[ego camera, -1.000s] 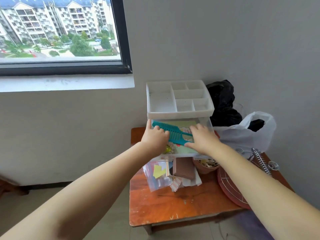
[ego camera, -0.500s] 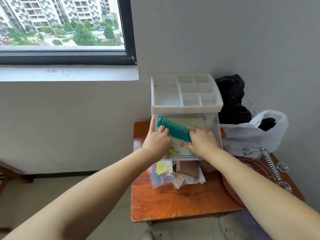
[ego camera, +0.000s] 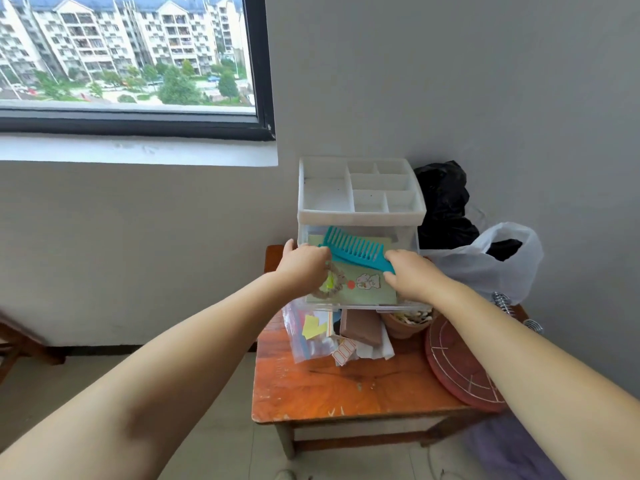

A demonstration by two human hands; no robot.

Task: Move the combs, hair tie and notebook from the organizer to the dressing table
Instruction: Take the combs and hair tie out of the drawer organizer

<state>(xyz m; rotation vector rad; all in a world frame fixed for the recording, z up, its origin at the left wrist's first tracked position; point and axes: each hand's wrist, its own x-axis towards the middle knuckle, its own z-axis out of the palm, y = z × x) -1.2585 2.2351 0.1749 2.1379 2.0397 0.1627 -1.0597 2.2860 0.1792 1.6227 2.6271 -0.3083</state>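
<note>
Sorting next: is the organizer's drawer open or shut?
Open: the drawer juts out under the organizer's top tray, exposing the teal comb and notebook.

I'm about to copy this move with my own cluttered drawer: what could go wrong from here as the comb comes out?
1. The teal comb is pinched only at its handle end by the right hand; it could twist or slip.
2. The left hand sits right by the hair tie on the notebook; lifting may drag it out.
3. The open drawer overhangs loose items on the wooden table; tugging might tip the organizer.
</note>
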